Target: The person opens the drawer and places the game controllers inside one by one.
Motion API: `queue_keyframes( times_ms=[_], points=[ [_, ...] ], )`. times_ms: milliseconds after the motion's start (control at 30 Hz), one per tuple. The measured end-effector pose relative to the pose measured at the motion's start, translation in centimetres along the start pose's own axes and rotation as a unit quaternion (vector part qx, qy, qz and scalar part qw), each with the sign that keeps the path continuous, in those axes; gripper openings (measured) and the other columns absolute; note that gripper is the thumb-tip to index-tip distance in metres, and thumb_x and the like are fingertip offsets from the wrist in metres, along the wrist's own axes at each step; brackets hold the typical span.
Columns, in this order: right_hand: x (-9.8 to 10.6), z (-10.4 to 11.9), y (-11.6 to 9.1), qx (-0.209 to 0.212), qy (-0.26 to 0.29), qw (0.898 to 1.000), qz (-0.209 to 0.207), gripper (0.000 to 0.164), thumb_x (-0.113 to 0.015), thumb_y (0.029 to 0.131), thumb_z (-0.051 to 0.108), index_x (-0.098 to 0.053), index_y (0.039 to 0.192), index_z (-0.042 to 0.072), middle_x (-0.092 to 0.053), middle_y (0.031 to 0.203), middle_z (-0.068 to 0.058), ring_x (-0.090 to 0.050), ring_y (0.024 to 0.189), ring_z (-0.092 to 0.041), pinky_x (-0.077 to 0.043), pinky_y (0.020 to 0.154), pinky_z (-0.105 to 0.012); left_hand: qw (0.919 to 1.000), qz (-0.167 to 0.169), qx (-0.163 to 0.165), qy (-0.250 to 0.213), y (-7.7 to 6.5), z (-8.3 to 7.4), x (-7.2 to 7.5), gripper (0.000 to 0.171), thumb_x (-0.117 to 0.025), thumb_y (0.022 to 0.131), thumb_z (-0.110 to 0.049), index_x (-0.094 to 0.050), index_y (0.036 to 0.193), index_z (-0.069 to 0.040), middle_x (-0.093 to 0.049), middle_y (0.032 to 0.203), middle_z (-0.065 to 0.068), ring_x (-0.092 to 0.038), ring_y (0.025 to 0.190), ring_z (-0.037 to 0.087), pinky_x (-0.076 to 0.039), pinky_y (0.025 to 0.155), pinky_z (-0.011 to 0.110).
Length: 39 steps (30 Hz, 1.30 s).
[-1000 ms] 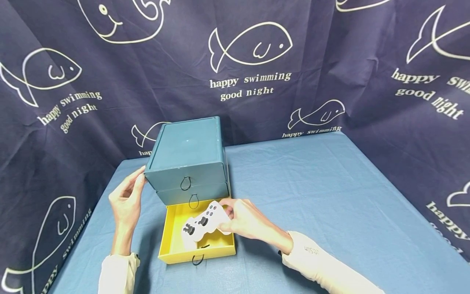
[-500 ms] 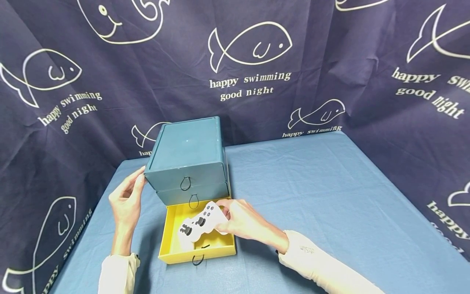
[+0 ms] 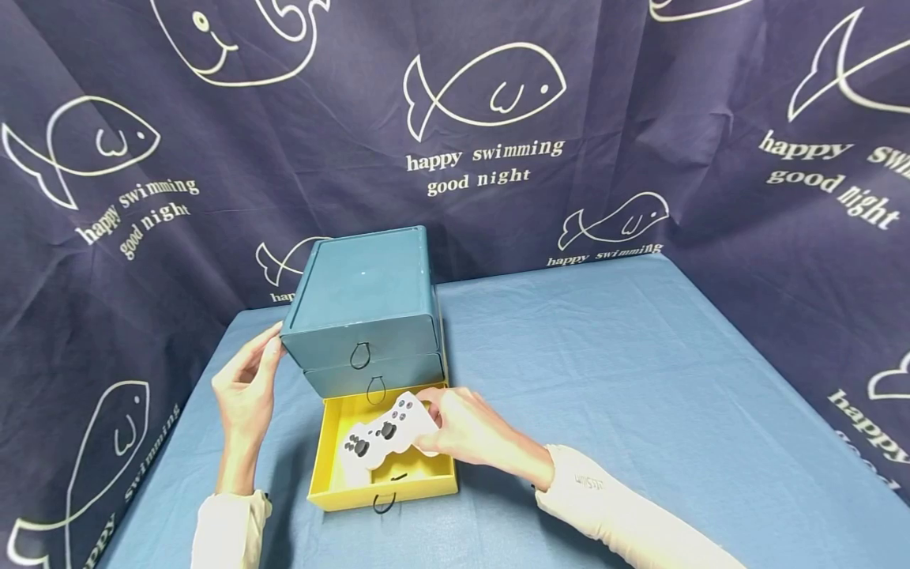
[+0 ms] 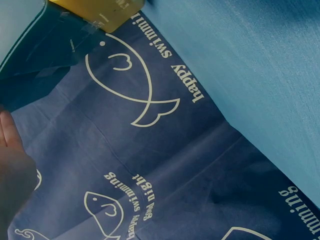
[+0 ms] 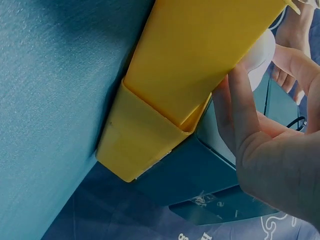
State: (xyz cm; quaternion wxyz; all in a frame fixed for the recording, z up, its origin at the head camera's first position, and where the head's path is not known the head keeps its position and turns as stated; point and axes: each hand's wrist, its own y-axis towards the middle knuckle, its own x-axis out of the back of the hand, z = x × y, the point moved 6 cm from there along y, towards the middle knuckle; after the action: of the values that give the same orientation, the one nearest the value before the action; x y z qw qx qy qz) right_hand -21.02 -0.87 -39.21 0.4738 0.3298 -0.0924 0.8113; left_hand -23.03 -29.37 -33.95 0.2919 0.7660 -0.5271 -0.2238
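A white game controller [image 3: 389, 434] with black thumbsticks is in the pulled-out yellow drawer [image 3: 323, 472]. My right hand [image 3: 472, 427] grips its right end between thumb and fingers, over the drawer's right wall. The right wrist view shows that hand [image 5: 280, 155] beside the yellow drawer [image 5: 200, 50], with only a white part of the controller [image 5: 260, 57] showing. At the front left corner of the blue drawer unit [image 3: 359, 284], my left hand [image 3: 245, 387] touches the side with extended fingers. Just part of the left hand [image 4: 12, 165] appears in the left wrist view.
The unit's two upper blue drawers are closed, each with a black loop pull [image 3: 360, 356]. Another black loop [image 3: 384, 503] hangs on the yellow drawer's front. Blue cloth [image 3: 604, 379] covers the table. A dark curtain with fish drawings [image 3: 490, 213] stands behind and at the sides.
My right hand and the controller have shifted slightly left and toward the drawer's front left. The left hand, the unit and the drawer look unmoved.
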Motion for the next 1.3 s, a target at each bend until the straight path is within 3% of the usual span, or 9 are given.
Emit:
queue_keyframes(
  times_ms=[200, 300, 533, 933, 1167, 1300],
  points=[
    [-0.1, 0.0, 0.0, -0.002, -0.036, 0.999, -0.014, 0.031, -0.082, 0.078, 0.008, -0.074, 0.106, 0.002, -0.076, 0.102, -0.004, -0.051, 0.057, -0.003, -0.041, 0.046, -0.021, 0.9999, -0.001, 0.000, -0.013, 0.0, 0.2, 0.0, 0.027, -0.064, 0.097, 0.011, -0.068, 0.123, 0.015, -0.077, 0.109, 0.002, -0.073, 0.088, 0.009, -0.053, 0.086, 0.020],
    [0.0, 0.0, 0.0, 0.003, -0.057, 0.998, -0.018, 0.028, -0.083, 0.079, 0.010, -0.073, 0.104, 0.001, -0.075, 0.103, -0.007, -0.051, 0.059, -0.003, -0.044, 0.050, -0.021, 1.0000, -0.001, 0.000, -0.009, 0.0, 0.1, 0.0, 0.026, -0.065, 0.097, 0.009, -0.069, 0.123, 0.014, -0.077, 0.109, 0.001, -0.073, 0.087, 0.009, -0.053, 0.085, 0.020],
    [-0.1, 0.0, -0.4, 0.016, -0.063, 0.998, -0.010, 0.047, -0.084, 0.080, 0.010, -0.070, 0.122, -0.004, -0.062, 0.073, 0.004, -0.052, 0.064, -0.003, -0.049, 0.061, -0.021, 1.0000, 0.000, 0.005, 0.001, -0.1, 0.3, -0.1, 0.027, -0.065, 0.097, 0.009, -0.069, 0.124, 0.013, -0.077, 0.109, 0.001, -0.072, 0.088, 0.009, -0.052, 0.086, 0.019],
    [-0.1, 0.6, -1.0, 0.050, -0.027, 0.998, 0.004, 0.038, -0.083, 0.084, 0.008, -0.072, 0.120, 0.000, -0.072, 0.094, -0.007, -0.066, 0.081, -0.013, -0.053, 0.069, -0.021, 1.0000, -0.004, 0.001, -0.004, -0.1, 0.3, -0.1, 0.027, -0.064, 0.096, 0.011, -0.068, 0.123, 0.014, -0.077, 0.108, 0.001, -0.072, 0.087, 0.009, -0.052, 0.085, 0.019],
    [0.0, 1.7, -1.9, 0.121, -0.008, 0.993, -0.009, 0.037, -0.077, 0.087, 0.013, -0.071, 0.121, 0.001, -0.073, 0.101, -0.006, -0.068, 0.093, -0.013, -0.057, 0.079, -0.031, 0.9999, -0.002, 0.008, 0.015, -0.1, 0.1, -0.1, 0.028, -0.065, 0.097, 0.009, -0.069, 0.124, 0.012, -0.077, 0.110, 0.000, -0.072, 0.089, 0.009, -0.052, 0.087, 0.019],
    [0.0, 2.5, -2.8, 0.179, 0.002, 0.984, -0.022, 0.034, -0.078, 0.088, 0.017, -0.071, 0.119, 0.005, -0.072, 0.107, -0.005, -0.067, 0.098, -0.012, -0.056, 0.083, -0.027, 0.9995, -0.002, 0.009, 0.029, -0.1, -0.1, -0.1, 0.028, -0.065, 0.098, 0.008, -0.069, 0.125, 0.011, -0.076, 0.111, -0.001, -0.072, 0.090, 0.008, -0.052, 0.087, 0.019]
  ],
)
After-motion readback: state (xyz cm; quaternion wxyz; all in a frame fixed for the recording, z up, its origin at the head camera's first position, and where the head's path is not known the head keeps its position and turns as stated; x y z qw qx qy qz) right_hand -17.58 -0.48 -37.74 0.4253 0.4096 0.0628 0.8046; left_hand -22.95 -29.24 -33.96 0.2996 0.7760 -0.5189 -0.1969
